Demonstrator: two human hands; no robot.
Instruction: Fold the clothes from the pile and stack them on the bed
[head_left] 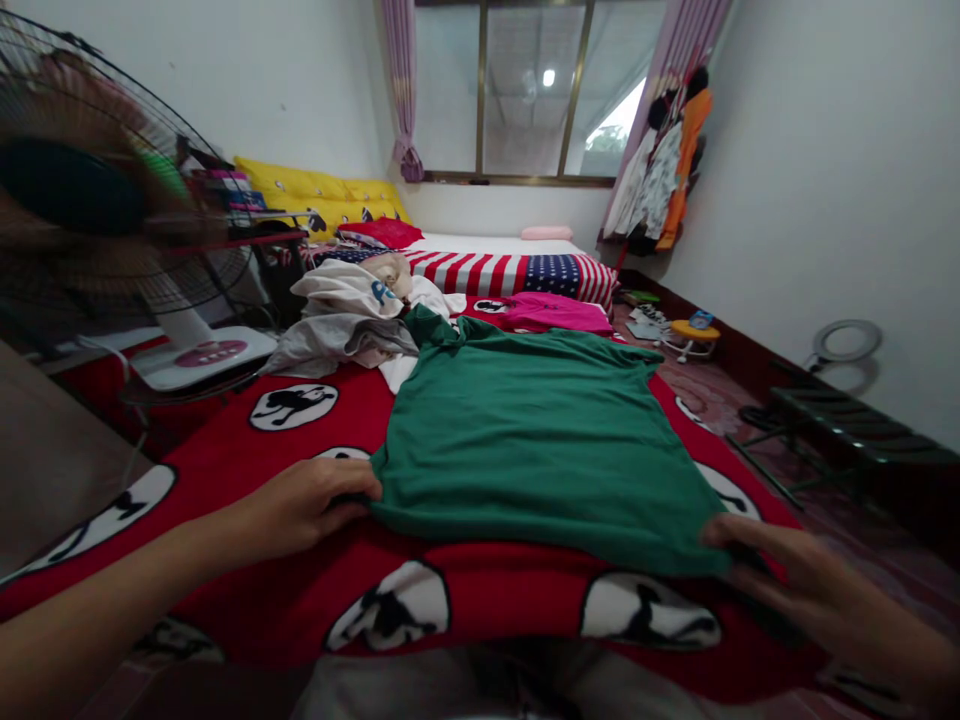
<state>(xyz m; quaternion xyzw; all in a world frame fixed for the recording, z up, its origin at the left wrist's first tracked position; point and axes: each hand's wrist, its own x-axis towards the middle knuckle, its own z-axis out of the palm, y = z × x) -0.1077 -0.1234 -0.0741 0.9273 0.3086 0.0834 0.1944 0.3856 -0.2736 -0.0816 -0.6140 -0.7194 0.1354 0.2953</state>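
A green shirt [532, 440] lies spread over the red blanket [510, 590], with slight creases across its middle. My left hand [319, 500] pinches its near left corner between thumb and fingers. At the near right corner, my right hand [780, 570] grips the hem, slightly blurred. The near edge runs nearly straight between both hands. Beyond the shirt's far left corner sits a pile of white and grey clothes [345, 310]. A folded magenta garment [559, 312] rests past its far edge.
A standing fan [75, 190] is at the left. Behind are a bed with a striped, starred cover [480, 272] and yellow cushions [300, 190]. To the right stand a dark bench [855, 420], a small stool [694, 332] and a ring light [847, 342]. Clothes [660, 170] hang near the window.
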